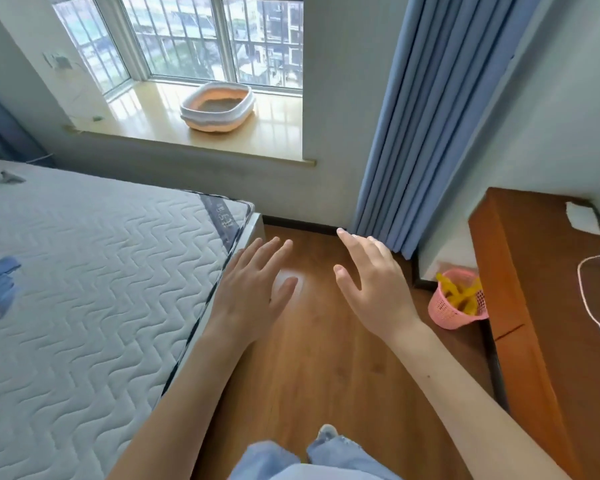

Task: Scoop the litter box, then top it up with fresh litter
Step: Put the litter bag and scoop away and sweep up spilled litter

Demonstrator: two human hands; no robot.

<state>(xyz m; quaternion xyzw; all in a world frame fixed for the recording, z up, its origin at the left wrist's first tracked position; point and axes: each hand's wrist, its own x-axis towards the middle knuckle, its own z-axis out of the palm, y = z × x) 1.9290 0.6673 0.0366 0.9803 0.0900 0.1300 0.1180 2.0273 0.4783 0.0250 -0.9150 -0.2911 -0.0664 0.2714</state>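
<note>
Jeans and one shoe tip at bottom centre of the frame; person standing on the wood floor between the mattress at left and a brown tabletop at right.

Left hand mid-frame, palm down, fingers spread, grip empty. Right hand beside it, fingers also spread and slightly curled, grip empty. Both hang over bare floor, touching nothing.

Pink basket with yellow items sits on the floor at right, against the tabletop's side. Blue curtain hangs behind it.

Litter box is at upper centre of the frame, on the window sill in front of the barred window, well apart from both hands.

Progress, my read: nothing started. No scoop, waste bag or fresh litter bag in view. All of it is left: reach the sill, scoop, top up.

Box looks: open tray, rounded rectangle, pale peach base with a white rim band. Grey litter inside, low level, surface uneven. Too far to tell whether there are clumps.
</note>
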